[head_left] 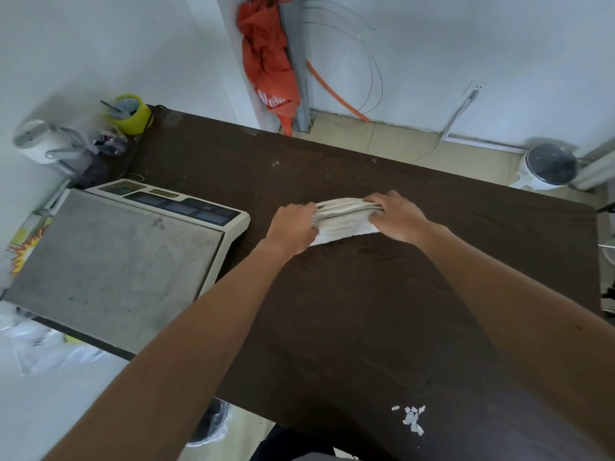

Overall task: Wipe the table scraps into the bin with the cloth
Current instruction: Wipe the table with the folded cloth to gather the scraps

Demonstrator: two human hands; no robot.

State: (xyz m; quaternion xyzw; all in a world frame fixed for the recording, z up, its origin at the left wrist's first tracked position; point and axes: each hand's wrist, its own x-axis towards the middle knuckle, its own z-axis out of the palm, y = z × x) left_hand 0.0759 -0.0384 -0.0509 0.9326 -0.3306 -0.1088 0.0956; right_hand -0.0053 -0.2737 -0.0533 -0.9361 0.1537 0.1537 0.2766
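the dark brown table point(349, 311) fills most of the view. a weighing scale point(116, 247) with a scuffed steel pan sits on its left end. on the floor past the far right corner stands a white lidded pail point(545, 168); below the near edge a bin point(209, 424) with a dark liner peeks out. the bunched white cloth point(342, 216) lies on the table's middle, right of the scale. the left hand point(293, 227) grips its left end and the right hand point(396, 216) its right end, fingers of both curled round the folds. small white paper scraps point(412, 419) sit clustered near the front edge, well apart from the cloth.
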